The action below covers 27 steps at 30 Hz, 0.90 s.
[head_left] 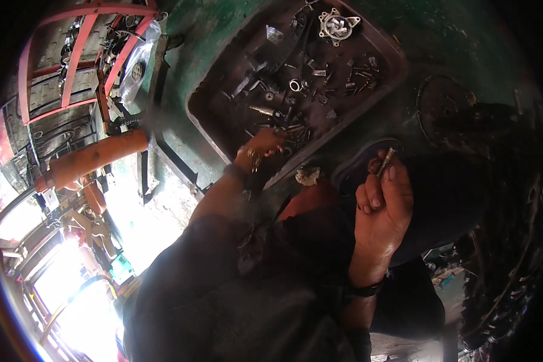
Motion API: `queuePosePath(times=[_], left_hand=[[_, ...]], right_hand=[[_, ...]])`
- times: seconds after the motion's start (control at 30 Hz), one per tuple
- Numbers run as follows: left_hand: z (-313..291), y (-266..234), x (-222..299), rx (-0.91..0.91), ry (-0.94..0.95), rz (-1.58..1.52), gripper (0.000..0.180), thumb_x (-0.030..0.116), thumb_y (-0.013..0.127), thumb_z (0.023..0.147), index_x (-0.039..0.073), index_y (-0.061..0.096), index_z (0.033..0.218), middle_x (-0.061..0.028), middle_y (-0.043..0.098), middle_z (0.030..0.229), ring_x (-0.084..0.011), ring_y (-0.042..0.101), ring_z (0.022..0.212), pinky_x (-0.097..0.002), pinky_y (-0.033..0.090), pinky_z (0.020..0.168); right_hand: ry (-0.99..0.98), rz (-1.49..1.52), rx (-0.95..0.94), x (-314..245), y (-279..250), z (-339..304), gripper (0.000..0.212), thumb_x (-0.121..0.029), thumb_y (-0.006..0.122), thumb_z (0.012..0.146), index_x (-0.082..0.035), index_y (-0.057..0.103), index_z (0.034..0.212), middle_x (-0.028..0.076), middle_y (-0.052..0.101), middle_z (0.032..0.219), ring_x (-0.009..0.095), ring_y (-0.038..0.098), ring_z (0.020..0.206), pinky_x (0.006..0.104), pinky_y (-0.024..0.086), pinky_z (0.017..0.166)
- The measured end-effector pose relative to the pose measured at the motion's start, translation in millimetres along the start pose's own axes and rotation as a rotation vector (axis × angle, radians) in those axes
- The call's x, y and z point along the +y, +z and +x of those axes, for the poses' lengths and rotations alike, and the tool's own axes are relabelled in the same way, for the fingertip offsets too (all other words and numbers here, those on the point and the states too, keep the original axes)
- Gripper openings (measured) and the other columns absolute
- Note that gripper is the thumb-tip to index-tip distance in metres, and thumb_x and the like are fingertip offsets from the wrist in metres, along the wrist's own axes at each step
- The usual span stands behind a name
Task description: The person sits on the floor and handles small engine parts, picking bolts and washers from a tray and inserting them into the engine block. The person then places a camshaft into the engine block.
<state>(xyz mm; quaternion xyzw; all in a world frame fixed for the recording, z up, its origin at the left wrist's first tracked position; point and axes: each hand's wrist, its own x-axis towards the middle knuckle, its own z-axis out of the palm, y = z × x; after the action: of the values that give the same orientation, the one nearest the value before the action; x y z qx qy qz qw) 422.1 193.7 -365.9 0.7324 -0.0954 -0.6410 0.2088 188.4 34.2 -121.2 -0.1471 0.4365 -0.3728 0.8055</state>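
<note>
Head view shows the right hand (pixel 383 202) pinching a metal bolt (pixel 387 161) outside the tray (pixel 377 42), likely light, rigid and perhaps oily, best held mid-shank, while the left hand (pixel 265 143), its grip unclear, dips inside.

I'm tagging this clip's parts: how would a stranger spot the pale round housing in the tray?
Find the large dark tray at the picture's top. Near its far edge, right of centre, sits a pale metal housing. Holed ears jut from its round rim, and it is broader than the loose parts below it.
</note>
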Motion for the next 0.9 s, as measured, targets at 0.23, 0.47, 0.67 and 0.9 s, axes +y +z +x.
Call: queuePosePath(times=[0.23,0.47,0.67,0.9], left_hand=[[-8,43,-37,0.203,0.28,0.261,0.037,0.013,0.054,0.077,0.005,0.058,0.114,-0.0196,0.064,0.085,-0.0319,0.061,0.074,-0.0394,0.047,0.067],[23,51,-28,0.175,0.429,0.385,0.04,0.015,0.053,0.078,0.008,0.056,0.117,-0.0224,0.061,0.103,-0.041,0.058,0.094,-0.0449,0.046,0.083],[20,55,-24,0.138,0.352,0.537,0.044,0.018,0.054,0.079,0.017,0.054,0.123,-0.0199,0.061,0.105,-0.0385,0.059,0.095,-0.0437,0.047,0.084],[25,55,-40,0.18,0.377,0.534,0.044,0.016,0.054,0.079,0.024,0.055,0.123,-0.0199,0.061,0.104,-0.0372,0.06,0.093,-0.0449,0.049,0.08]], right_hand=[[-0.015,-0.052,-0.017,5,5,2,0.02,-0.008,0.055,0.088,0.002,0.06,0.105,-0.005,0.042,0.057,0.002,0.031,0.046,0.0184,0.025,0.044],[-0.051,-0.071,-0.033,7,6,2,0.02,-0.009,0.054,0.089,0.002,0.06,0.105,-0.005,0.039,0.053,0.002,0.029,0.045,0.0181,0.025,0.044],[-0.054,-0.066,-0.031,6,6,2,0.02,-0.009,0.054,0.089,0.002,0.06,0.105,-0.005,0.039,0.054,0.002,0.029,0.045,0.0181,0.024,0.043],[-0.041,-0.067,-0.005,5,7,2,0.019,-0.008,0.054,0.089,0.002,0.061,0.104,-0.005,0.041,0.054,0.002,0.029,0.045,0.0178,0.024,0.043]])
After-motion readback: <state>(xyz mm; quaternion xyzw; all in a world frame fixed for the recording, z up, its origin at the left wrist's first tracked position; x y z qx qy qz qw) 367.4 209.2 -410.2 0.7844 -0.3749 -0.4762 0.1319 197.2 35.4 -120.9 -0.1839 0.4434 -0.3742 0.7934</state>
